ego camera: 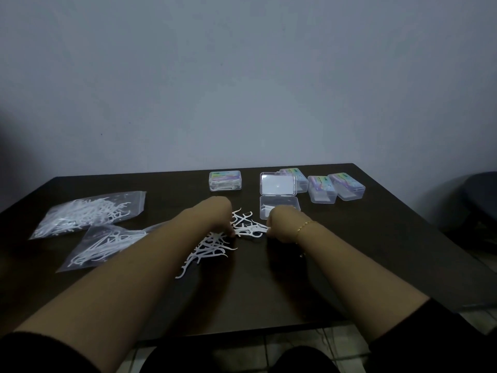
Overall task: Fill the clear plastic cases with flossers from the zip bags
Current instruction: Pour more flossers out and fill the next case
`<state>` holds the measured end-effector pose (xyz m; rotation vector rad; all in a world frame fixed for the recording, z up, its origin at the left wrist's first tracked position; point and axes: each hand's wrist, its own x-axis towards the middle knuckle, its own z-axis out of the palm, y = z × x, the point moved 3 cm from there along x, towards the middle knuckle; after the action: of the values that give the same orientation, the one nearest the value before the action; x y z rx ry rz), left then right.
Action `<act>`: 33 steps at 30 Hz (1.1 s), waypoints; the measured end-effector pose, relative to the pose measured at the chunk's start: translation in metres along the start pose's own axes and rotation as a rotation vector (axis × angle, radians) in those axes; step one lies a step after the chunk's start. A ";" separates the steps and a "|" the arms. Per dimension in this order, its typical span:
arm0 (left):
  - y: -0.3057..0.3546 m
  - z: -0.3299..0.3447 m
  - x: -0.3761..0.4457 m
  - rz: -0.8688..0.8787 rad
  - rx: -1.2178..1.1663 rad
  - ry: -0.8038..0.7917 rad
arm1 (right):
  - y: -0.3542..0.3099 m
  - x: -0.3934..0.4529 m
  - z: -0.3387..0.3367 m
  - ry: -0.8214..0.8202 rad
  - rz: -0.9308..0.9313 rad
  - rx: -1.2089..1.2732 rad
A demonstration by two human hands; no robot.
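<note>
Two hands mid dark table, left hand (219, 216) and right hand (279, 224) both pinching loose white plastic flossers (243, 224), open clear plastic case (279, 204) just beyond

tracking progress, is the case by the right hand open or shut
Open: the clear case has its lid flipped back, a few flossers inside.

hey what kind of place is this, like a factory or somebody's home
Probably a plain room at home or a small workshop, not a factory: one dark wooden table against a bare painted wall, tiled floor below, and a dark chair at the right.
</note>
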<state>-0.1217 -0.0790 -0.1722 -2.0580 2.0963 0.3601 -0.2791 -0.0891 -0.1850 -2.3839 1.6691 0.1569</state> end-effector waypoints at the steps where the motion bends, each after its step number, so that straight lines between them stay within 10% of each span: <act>1: 0.000 0.000 0.000 0.006 -0.003 0.000 | 0.000 -0.002 0.000 -0.002 -0.013 -0.013; 13: 0.013 0.002 -0.012 0.073 0.200 0.151 | 0.009 -0.013 0.005 0.217 -0.040 -0.177; 33: 0.010 -0.028 -0.015 0.057 -0.445 0.265 | 0.046 -0.003 -0.046 0.225 -0.012 0.106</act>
<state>-0.1298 -0.0731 -0.1407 -2.4037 2.4090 0.6459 -0.3255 -0.1130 -0.1456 -2.4057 1.7086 -0.2050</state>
